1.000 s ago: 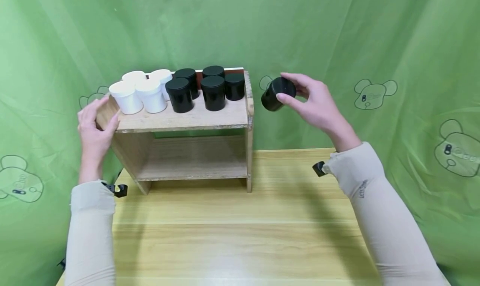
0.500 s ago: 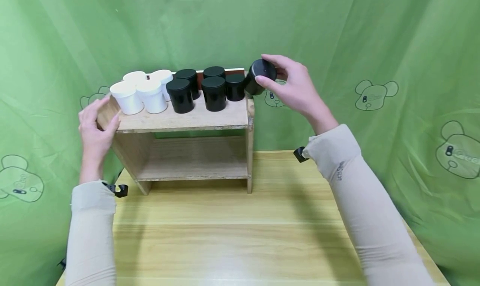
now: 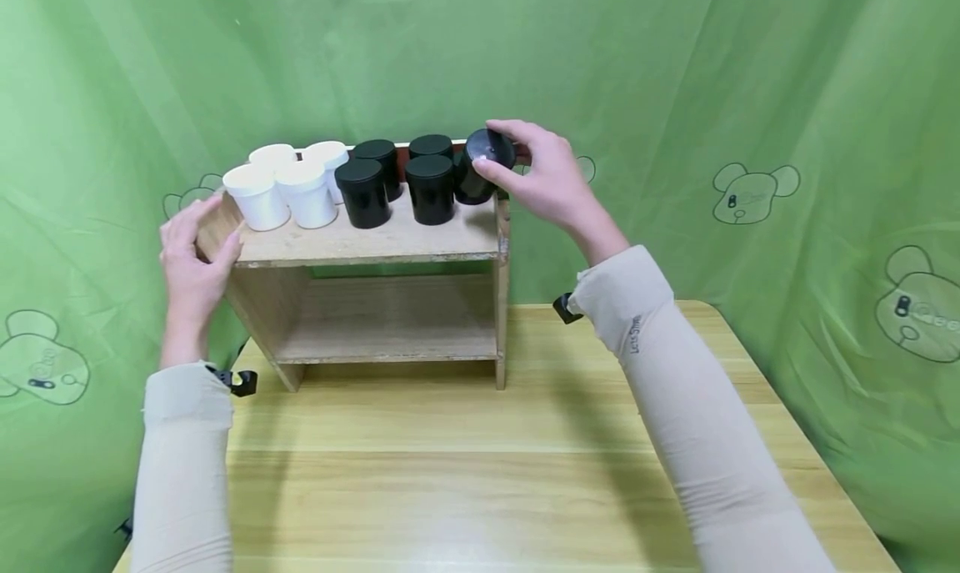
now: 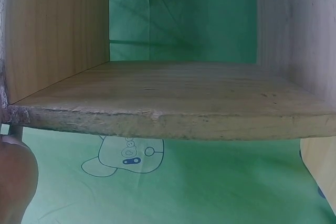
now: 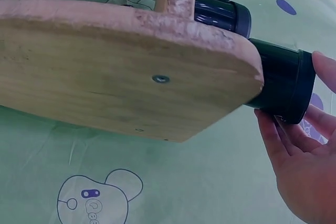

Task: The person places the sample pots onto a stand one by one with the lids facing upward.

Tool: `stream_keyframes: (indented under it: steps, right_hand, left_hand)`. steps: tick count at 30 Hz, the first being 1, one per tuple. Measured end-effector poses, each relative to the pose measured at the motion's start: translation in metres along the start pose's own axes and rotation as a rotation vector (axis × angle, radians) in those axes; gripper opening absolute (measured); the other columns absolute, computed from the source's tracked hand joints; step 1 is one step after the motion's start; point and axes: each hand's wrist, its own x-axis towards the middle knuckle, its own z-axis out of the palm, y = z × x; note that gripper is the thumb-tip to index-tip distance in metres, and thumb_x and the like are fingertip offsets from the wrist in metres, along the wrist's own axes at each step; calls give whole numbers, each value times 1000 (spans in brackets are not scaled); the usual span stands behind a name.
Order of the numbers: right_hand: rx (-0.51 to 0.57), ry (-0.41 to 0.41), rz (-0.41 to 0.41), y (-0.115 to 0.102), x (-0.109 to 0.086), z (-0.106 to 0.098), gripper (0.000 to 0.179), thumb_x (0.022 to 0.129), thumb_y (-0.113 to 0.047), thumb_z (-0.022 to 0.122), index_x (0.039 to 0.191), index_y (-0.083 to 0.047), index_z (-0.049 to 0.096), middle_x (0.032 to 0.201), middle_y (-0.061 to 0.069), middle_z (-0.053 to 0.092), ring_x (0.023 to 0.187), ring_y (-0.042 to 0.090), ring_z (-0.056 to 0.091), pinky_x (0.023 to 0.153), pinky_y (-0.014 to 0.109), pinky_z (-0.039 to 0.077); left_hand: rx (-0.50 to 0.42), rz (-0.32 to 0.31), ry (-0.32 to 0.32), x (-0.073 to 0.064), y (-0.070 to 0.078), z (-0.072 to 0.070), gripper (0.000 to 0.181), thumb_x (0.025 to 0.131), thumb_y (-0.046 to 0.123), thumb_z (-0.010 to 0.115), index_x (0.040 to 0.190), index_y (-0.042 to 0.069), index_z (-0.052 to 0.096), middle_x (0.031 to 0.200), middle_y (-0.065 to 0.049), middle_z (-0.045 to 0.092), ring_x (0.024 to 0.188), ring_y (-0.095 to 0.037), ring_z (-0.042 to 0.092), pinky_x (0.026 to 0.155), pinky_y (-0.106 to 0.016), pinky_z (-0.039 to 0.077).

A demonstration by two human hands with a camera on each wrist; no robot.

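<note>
My right hand (image 3: 551, 173) pinches a black lidded jar (image 3: 491, 146) by its lid, over the right end of a small wooden shelf (image 3: 367, 249). In the right wrist view this held jar (image 5: 281, 77) shows just past the shelf's side panel, which hides its lower end. Several other black jars (image 3: 363, 193) and several white tubs (image 3: 307, 193) stand upright on the shelf top. The held jar covers one black jar behind it in the head view. My left hand (image 3: 191, 264) grips the shelf's left side panel, thumb at the front.
The shelf has a lower board (image 3: 397, 331) and stands at the back of a wooden table (image 3: 450, 490). Green curtains (image 3: 600, 47) printed with bear heads hang behind and on both sides. A raised side panel (image 5: 131, 72) bounds the shelf's right end.
My right hand has carried the black jar leftward from beside the shelf, rising and then lowering to the top's right end. My left hand has stayed on the side panel.
</note>
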Motion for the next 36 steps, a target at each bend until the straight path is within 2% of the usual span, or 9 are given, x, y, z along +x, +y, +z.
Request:
stream_keyframes:
  steps: [11, 19, 28, 36]
  right_hand:
    - [-101, -18, 11, 0, 7, 13, 64, 98, -38, 71, 152, -10, 52, 146, 14, 57, 128, 27, 60, 112, 37, 48]
    - [-106, -4, 40, 7, 4, 21, 63, 96, -41, 73, 150, -13, 56, 139, 16, 56, 127, 31, 58, 112, 41, 48]
    - [-123, -28, 42, 11, 3, 28, 64, 95, -42, 74, 149, -12, 57, 139, 14, 59, 128, 30, 60, 109, 41, 49]
    - [-139, -23, 25, 16, 4, 29, 60, 94, -41, 76, 144, -11, 61, 138, 13, 63, 126, 28, 59, 106, 42, 48]
  left_hand:
    - [-3, 3, 10, 0, 2, -1, 52, 91, 17, 76, 140, 32, 65, 149, 8, 57, 140, -7, 39, 123, -38, 31]
    - [-5, 37, 15, 1, 1, 0, 52, 91, 13, 76, 140, 27, 65, 149, 4, 59, 140, -9, 40, 122, -35, 30]
    - [-8, 14, 14, 1, 0, -1, 52, 92, 18, 75, 141, 30, 64, 150, 7, 56, 139, -7, 38, 122, -35, 31]
    - [-11, 9, 3, -1, 1, -1, 53, 92, 16, 75, 141, 30, 63, 152, 4, 55, 140, -8, 38, 123, -36, 29]
